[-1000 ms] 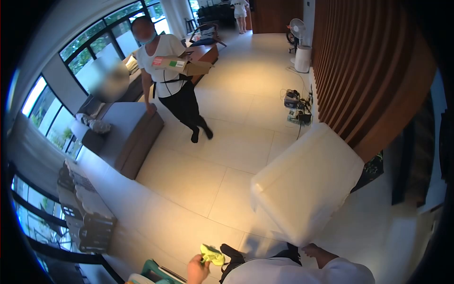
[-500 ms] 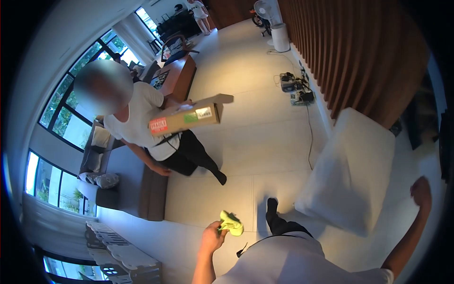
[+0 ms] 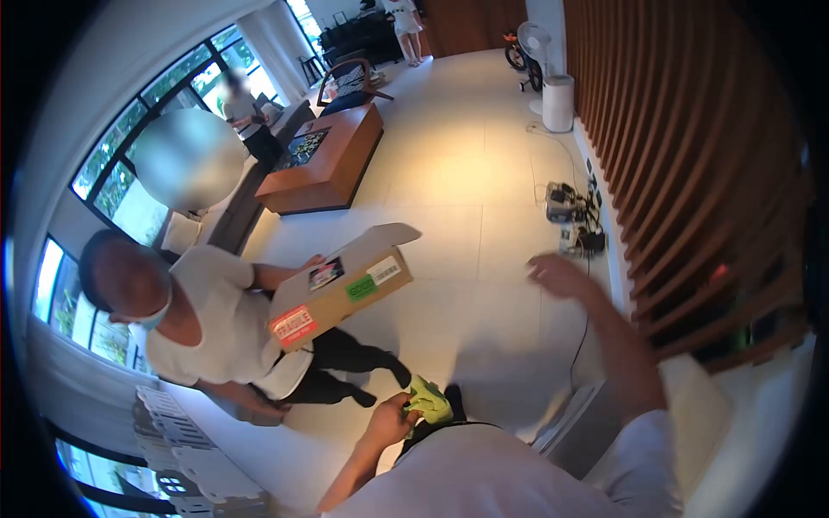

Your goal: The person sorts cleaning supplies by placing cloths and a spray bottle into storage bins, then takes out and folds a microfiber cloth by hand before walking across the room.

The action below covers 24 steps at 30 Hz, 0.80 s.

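Observation:
My left hand [image 3: 390,421] grips a crumpled yellow-green cloth [image 3: 429,401] low in front of my body. Out to the right, my right hand [image 3: 557,274] is raised over the floor, blurred by motion, and whether its fingers are apart is not clear. No object shows in it. Close on the left, a person [image 3: 216,311] in a white top carries an open cardboard box [image 3: 341,298] with a red "FRAGILE" label and a green label. The box is beyond my left hand, not touching it.
A wooden low table [image 3: 332,173] and an armchair [image 3: 350,86] stand farther back, near other people. On the right are a slatted wooden wall [image 3: 673,173], a fan [image 3: 535,43], a white cylinder [image 3: 558,104] and devices with cables [image 3: 566,207]. White panels [image 3: 186,440] stand lower left.
The person with the box has come closer on the left. My right arm has swung up and forward. The large white block has left its earlier place in view. My left hand still holds the cloth.

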{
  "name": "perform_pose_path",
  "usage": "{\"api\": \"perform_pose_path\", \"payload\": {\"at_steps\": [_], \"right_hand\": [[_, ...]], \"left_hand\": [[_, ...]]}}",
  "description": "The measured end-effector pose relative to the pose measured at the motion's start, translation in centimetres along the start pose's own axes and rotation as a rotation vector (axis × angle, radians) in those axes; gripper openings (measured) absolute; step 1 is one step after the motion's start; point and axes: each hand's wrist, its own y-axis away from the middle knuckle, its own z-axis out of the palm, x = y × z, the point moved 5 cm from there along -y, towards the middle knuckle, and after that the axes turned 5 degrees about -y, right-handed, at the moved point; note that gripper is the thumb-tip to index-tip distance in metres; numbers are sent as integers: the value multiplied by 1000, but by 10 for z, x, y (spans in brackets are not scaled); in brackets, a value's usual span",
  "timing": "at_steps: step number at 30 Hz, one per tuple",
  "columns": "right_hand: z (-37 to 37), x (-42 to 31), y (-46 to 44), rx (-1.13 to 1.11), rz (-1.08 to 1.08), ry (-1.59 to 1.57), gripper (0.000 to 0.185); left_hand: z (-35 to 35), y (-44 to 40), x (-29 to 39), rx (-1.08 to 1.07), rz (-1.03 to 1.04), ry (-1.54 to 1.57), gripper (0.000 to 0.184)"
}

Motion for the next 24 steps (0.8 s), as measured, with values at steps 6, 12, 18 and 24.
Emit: {"api": "perform_pose_path", "payload": {"at_steps": [6, 12, 18, 24], "right_hand": [[225, 118, -134, -605, 54, -85, 40], [266, 314, -20, -438, 1439, -947, 38], [236, 431, 48, 417, 1668, -1190, 21], [204, 484, -199, 240, 1789, -1164, 18]], "left_hand": [[-32, -198, -18, -57, 1, 59, 34], [-102, -417, -67, 68, -3, 95, 28], [-215, -636, -28, 29, 60, 166, 28], [-252, -869, -62, 11, 59, 95, 30]]}}
